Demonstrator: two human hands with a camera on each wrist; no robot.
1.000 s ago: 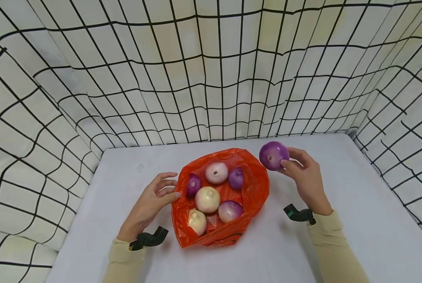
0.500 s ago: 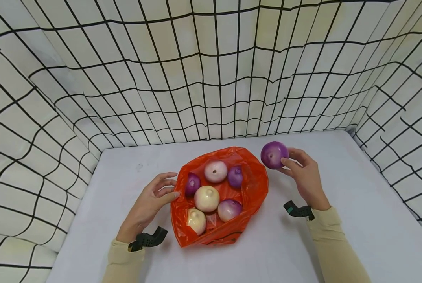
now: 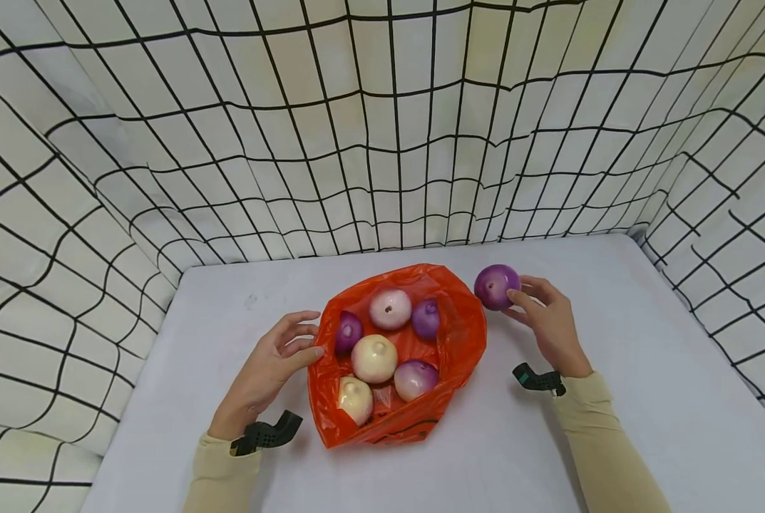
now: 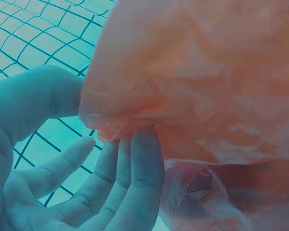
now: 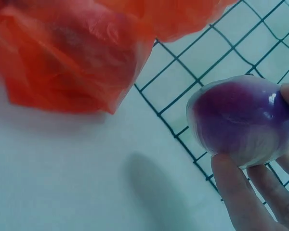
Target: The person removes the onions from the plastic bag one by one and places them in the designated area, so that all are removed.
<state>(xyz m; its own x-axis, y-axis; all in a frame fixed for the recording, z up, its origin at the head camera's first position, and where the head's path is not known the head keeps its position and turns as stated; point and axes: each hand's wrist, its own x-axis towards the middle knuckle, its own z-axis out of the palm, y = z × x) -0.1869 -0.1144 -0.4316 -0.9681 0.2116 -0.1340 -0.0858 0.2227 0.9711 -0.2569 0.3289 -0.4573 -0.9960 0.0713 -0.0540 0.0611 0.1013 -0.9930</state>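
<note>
A red plastic bag (image 3: pixel 465 328) stands with its mouth spread, and several onions, pale and purple, lie in it, among them a cream onion (image 3: pixel 374 358) in the middle. My left hand (image 3: pixel 273 367) holds the bag's left rim between thumb and fingers. In the left wrist view the bag's edge (image 4: pixel 183 96) hides the thumb tip, while the fingers (image 4: pixel 147 168) touch the plastic. My right hand (image 3: pixel 551 320) grips a glossy purple onion (image 3: pixel 494 287) above the table, just right of the bag's far rim. Thumb and fingertips hold this onion (image 5: pixel 241 120) in the right wrist view.
The bag sits mid-way across a white table (image 3: pixel 664 342). White walls with a black grid (image 3: pixel 395 128) rise behind the table and on both sides. A small black camera mount (image 3: pixel 539 377) is strapped to each wrist.
My right hand has come slightly lower and nearer with the purple onion, still beside the bag. The left hand and bag hold their place; the head view has shifted slightly.
</note>
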